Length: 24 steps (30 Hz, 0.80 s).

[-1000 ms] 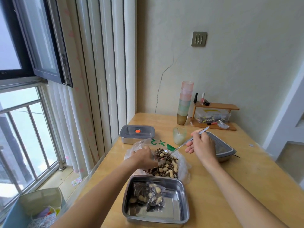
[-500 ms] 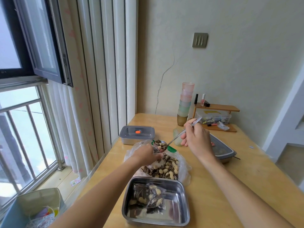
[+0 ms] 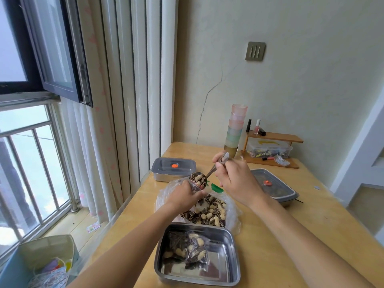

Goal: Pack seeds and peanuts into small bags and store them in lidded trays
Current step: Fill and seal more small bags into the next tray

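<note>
Looking down on a wooden worktop [image 3: 291,235] beside a window. Left hand [image 3: 182,196] low over a big bag [image 3: 232,206] of clear plastic, fingers curled tight round the mouth of a small bag [image 3: 196,186], most of it hidden by the hand. Right hand [image 3: 236,179] raised just beyond, fingers pinched on the handle of a metal spoon [image 3: 199,178]. Spoon bowl heaped with striped seeds and peanuts, right at the small bag's mouth; touching or just above, impossible to tell.

Big bag lying open on the worktop between the hands and the camera, holding a loose pile of seeds and peanuts. Nearest the camera, an open tray [image 3: 233,256] of steel, with filled bags [image 3: 193,251] of the same mix lying in its left half. Far left, a left lidded tray [image 3: 173,169] with an orange spot on its grey lid, contents hidden. Behind the right hand, a right lidded tray [image 3: 274,188], something dark dimly visible through the lid.

At the back wall, a stack of pastel cups [image 3: 235,129] and a low wooden shelf [image 3: 274,139], small bottles on top, a clear box beneath. On the floor, lower left, a bin [image 3: 45,260] with scraps inside.
</note>
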{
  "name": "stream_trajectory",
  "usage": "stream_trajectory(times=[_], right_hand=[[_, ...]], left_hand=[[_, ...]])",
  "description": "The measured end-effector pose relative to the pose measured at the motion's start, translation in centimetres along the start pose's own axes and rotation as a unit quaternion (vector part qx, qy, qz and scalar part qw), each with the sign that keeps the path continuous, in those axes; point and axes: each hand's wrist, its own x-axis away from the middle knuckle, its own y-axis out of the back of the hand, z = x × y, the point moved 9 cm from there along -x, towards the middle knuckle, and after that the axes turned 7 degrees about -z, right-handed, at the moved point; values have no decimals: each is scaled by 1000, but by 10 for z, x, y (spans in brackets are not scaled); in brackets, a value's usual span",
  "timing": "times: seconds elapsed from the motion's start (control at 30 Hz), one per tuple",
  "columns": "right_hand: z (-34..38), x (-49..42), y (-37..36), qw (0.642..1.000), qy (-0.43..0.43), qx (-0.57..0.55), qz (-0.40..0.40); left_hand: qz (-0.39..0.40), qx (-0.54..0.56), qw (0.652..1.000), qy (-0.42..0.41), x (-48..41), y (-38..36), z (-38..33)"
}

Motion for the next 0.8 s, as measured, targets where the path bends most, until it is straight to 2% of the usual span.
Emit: stream_trajectory(times=[0.17, 0.47, 0.8], right_hand=[[8, -1, 2, 1000, 24, 10, -13], [13, -1, 7, 997, 55, 27, -56], [19, 0, 12, 996, 65, 20, -51]], left_hand=[[-4, -2, 1000, -5, -1, 1, 3], [-7, 72, 997, -14, 0, 2, 0], [-13, 109, 994, 2, 4, 5, 0]])
